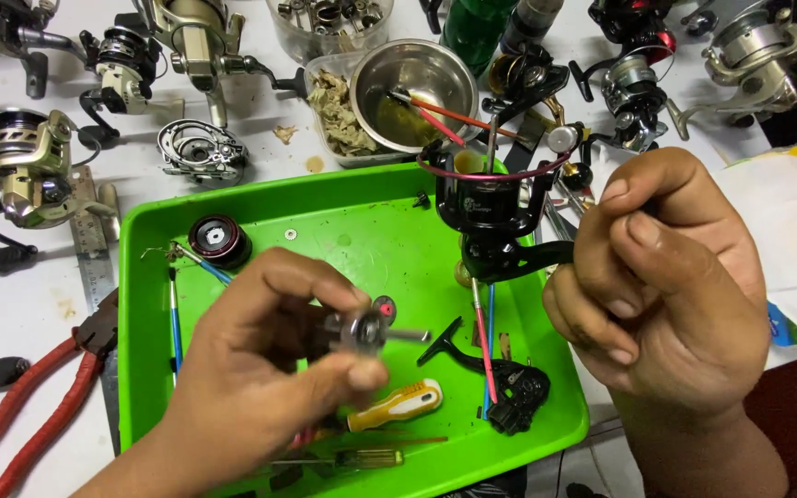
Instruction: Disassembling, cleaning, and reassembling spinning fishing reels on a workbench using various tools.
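Your left hand (265, 369) pinches a small metal shaft part (366, 330) over the green tray (343, 221), its long axis level and its thin end pointing toward three o'clock, while your right hand (671, 281) grips the black reel body (491, 207) upright at its stem.

Tray (352, 231): glossy green plastic, smooth. Reel body (491, 207): black, semi-gloss w/ thin red rim. Small part (362, 330) in left hand (260, 369): shiny metal. Bowl (417, 78): polished steel. Pliers (39, 397): red rubbery grips. Screwdriver (397, 406): yellow/white glossy plastic handle. Tabletop (11, 304): matt white.
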